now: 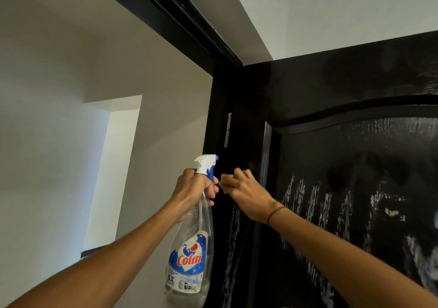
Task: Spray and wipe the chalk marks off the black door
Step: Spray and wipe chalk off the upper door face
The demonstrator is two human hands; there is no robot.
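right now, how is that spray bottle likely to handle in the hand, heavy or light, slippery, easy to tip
The spray bottle looks nearly empty through its clear plastic, so it is probably light. The left hand grips its narrow neck under the trigger, a fairly secure hold, though smooth plastic may slip if wet. Tall, slim and light, it would likely tip easily when set down.

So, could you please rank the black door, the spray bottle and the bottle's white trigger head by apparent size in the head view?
1. black door
2. spray bottle
3. trigger head

The bottle hangs nearer the camera, yet the order holds.
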